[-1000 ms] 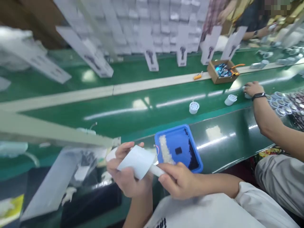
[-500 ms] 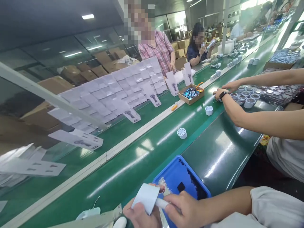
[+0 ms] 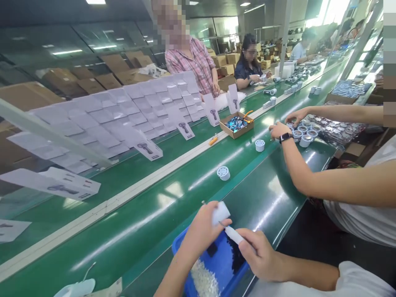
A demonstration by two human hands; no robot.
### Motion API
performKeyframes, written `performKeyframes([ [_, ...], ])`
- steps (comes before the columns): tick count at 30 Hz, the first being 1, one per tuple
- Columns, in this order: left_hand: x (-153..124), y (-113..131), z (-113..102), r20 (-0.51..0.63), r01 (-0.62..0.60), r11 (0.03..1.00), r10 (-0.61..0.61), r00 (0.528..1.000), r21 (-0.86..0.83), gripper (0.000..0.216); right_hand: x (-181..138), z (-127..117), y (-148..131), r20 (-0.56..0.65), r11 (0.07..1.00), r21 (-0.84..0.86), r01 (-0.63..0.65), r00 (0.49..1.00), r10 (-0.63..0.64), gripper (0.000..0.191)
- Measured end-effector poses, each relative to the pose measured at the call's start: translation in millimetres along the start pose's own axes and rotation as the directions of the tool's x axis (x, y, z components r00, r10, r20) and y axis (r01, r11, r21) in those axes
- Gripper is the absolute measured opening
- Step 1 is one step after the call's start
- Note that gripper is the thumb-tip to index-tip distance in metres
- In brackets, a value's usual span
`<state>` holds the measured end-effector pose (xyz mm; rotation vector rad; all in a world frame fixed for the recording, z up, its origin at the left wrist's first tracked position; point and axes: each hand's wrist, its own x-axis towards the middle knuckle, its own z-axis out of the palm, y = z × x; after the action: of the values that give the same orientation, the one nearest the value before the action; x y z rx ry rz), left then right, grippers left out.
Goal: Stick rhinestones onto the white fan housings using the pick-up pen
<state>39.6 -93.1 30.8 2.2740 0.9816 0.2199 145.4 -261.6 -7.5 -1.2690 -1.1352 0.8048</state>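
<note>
My left hand (image 3: 201, 231) is closed round a white plastic part (image 3: 221, 212), held above a blue tray (image 3: 222, 260). My right hand (image 3: 258, 253) grips the part's white handle (image 3: 234, 235) from the right, fingers pinched on it. The tray holds a heap of small white pieces (image 3: 202, 280), a dark heap and a small black square. All of this is at the near edge of the green conveyor belt (image 3: 173, 194).
Two white round parts (image 3: 223, 173) (image 3: 260, 145) lie on the belt. A co-worker's arms (image 3: 297, 165) reach in from the right to several round parts. A cardboard box (image 3: 236, 126), white product boxes (image 3: 130, 111) and other people are beyond the belt.
The view has swung and the blue tray sits lower in the picture. My hands have moved up over the tray. The white part has turned, so its broad face no longer shows.
</note>
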Motion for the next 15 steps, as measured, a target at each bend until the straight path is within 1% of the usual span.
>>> performKeyframes([
  [1,14,11,14,0.131,-0.130,0.988,0.118,0.984,0.083,0.031,-3,-5,-3,-0.016,1.000,-0.011,0.017,1.000,-0.017,0.042],
  [2,28,21,28,0.229,-0.232,0.960,0.194,0.954,0.153,0.034,-5,-8,-5,-0.033,0.999,-0.023,0.025,0.999,-0.025,0.042],
  [3,40,30,42,0.303,-0.293,0.932,0.222,0.927,0.213,0.038,-7,-11,-7,-0.050,0.999,-0.032,0.023,0.998,-0.024,0.043],
  [4,50,39,55,0.354,-0.343,0.906,0.245,0.903,0.248,0.043,-9,-13,-9,-0.062,0.999,-0.039,0.014,0.998,-0.017,0.044],
  [5,59,46,66,0.357,-0.390,0.885,0.289,0.888,0.254,0.049,-10,-14,-10,-0.068,0.999,-0.044,0.005,0.998,-0.008,0.045],
  [7,73,57,78,0.313,-0.471,0.845,0.389,0.867,0.253,0.063,-13,-16,-12,-0.074,0.999,-0.046,-0.011,0.997,0.008,0.046],
  [9,88,61,77,0.253,-0.514,0.816,0.456,0.853,0.265,0.067,-15,-18,-12,-0.088,0.999,-0.048,-0.023,0.996,0.019,0.045],
  [10,97,60,73,0.225,-0.505,0.814,0.455,0.861,0.287,0.064,-16,-18,-12,-0.101,0.998,-0.051,-0.030,0.995,0.024,0.045],
  [11,107,57,67,0.190,-0.467,0.825,0.428,0.884,0.317,0.059,-16,-19,-11,-0.114,0.998,-0.053,-0.034,0.993,0.028,0.045],
  [12,117,52,60,0.144,-0.399,0.848,0.372,0.917,0.350,0.053,-16,-19,-10,-0.122,0.998,-0.051,-0.035,0.992,0.028,0.045],
  [13,127,46,53,0.087,-0.297,0.875,0.286,0.954,0.381,0.050,-16,-20,-8,-0.126,0.998,-0.046,-0.035,0.992,0.029,0.045],
  [14,137,39,46,0.044,-0.191,0.899,0.189,0.981,0.394,0.050,-15,-20,-6,-0.125,0.999,-0.038,-0.036,0.992,0.032,0.044],
  [15,146,32,41,0.028,-0.115,0.914,0.113,0.993,0.389,0.052,-14,-20,-4,-0.120,0.999,-0.028,-0.037,0.992,0.033,0.043],
])
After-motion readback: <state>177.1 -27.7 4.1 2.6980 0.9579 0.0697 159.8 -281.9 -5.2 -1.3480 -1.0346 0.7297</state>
